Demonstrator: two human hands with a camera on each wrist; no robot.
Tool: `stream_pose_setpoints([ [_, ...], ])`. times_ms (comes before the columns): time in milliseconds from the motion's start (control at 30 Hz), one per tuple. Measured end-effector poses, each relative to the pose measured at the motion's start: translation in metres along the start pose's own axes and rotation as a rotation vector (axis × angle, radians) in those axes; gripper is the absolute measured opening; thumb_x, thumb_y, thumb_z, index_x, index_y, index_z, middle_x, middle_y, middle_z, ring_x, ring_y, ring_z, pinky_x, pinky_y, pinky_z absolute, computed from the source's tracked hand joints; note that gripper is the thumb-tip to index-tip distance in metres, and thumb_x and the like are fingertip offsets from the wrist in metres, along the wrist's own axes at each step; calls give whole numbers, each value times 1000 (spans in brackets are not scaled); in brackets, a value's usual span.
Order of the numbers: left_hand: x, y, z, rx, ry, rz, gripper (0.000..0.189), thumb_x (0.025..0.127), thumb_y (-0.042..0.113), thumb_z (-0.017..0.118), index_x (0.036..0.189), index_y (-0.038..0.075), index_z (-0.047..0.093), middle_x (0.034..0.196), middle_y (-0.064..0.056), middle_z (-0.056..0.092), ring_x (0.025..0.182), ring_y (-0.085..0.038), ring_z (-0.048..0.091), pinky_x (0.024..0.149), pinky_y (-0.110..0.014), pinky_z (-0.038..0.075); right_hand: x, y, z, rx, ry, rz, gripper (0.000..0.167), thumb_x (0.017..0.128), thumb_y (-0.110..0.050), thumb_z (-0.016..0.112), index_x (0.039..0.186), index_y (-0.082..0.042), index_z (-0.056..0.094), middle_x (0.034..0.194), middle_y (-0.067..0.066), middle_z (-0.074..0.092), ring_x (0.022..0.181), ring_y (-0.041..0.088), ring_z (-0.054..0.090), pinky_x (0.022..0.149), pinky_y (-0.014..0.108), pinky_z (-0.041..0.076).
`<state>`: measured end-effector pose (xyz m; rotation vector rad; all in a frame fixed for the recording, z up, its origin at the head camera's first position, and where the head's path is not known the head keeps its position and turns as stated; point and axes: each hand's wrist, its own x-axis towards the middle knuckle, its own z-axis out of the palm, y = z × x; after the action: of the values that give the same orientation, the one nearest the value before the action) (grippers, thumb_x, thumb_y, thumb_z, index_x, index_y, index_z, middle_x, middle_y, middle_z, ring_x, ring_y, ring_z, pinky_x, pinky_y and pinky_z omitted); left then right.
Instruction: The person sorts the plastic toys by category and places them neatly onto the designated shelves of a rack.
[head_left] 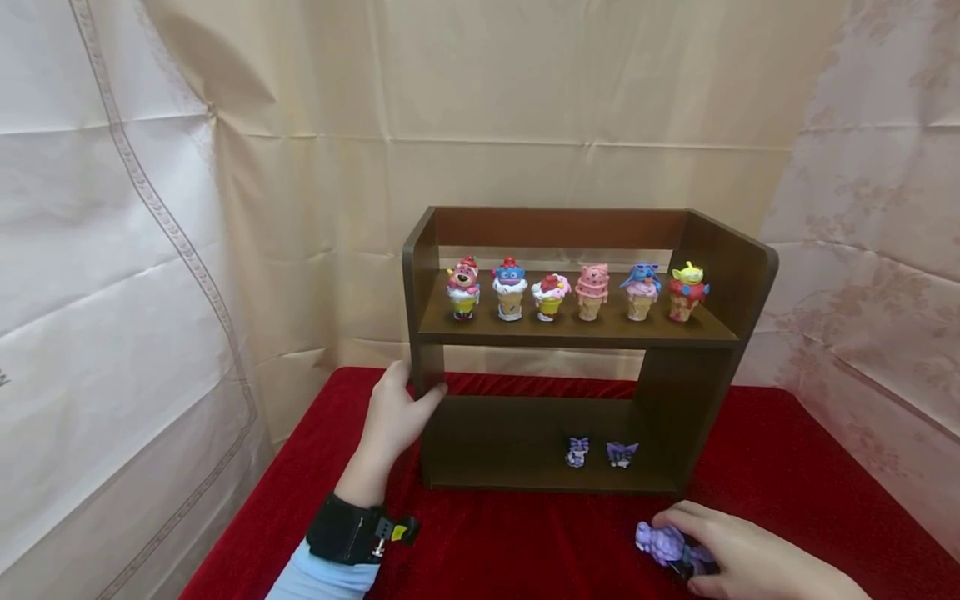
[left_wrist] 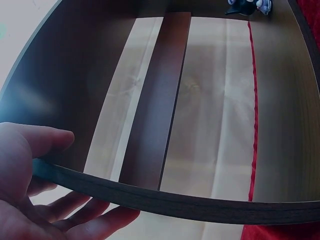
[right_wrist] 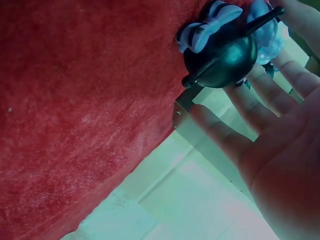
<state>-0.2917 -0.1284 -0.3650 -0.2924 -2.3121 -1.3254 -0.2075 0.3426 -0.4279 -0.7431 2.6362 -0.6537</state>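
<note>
My left hand (head_left: 393,421) grips the left side panel of a dark brown two-tier shelf (head_left: 577,335); in the left wrist view the thumb lies inside the panel and the fingers outside. At the front right, my right hand (head_left: 738,550) curls over a purple figurine (head_left: 662,542) on the red cloth, thumb and fingers on either side of it. The right wrist view shows a glossy black round part (right_wrist: 227,60) with striped bows, beside a pale lilac part. Whether these belong to one figurine or two, I cannot tell.
Several ice-cream-cone character figurines (head_left: 551,296) stand in a row on the upper tier. Two small purple figurines, one (head_left: 577,452) left of the other (head_left: 621,454), stand on the lower tier's right half. Red cloth (head_left: 525,542) covers the table, with curtains (head_left: 525,100) around it.
</note>
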Motion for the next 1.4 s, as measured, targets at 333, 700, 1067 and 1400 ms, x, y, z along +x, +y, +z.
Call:
stream_pose_setpoints([
  [333,1,2,0,5,3,-5,43,90,18,79,127,6,62,124,-16,65,114,-29,63,95,-52,53,-2,6,1,-9,-11,-45,73,75,-31,90,139,-32,55,129,-3,57,111,23,57,78,29,57],
  [700,2,1,1,10,5,7,41,90,18,78,126,8,62,124,-16,65,115,-28,63,96,-52,53,1,3,2,-35,-7,3,69,76,-34,89,138,-35,57,127,-3,58,108,23,57,78,34,59],
  [1067,2,0,1,10,7,6,41,90,18,78,126,5,62,123,-16,65,113,-29,63,95,-52,53,4,-5,0,13,-7,15,61,84,-38,81,139,-23,59,129,1,58,105,22,57,76,33,59],
  [1400,2,-2,2,6,13,11,39,90,19,78,124,9,62,121,-11,65,113,-28,63,94,-51,54,22,-8,-7,-189,131,-179,58,92,-53,71,133,-13,64,124,-2,64,102,5,60,81,31,58],
])
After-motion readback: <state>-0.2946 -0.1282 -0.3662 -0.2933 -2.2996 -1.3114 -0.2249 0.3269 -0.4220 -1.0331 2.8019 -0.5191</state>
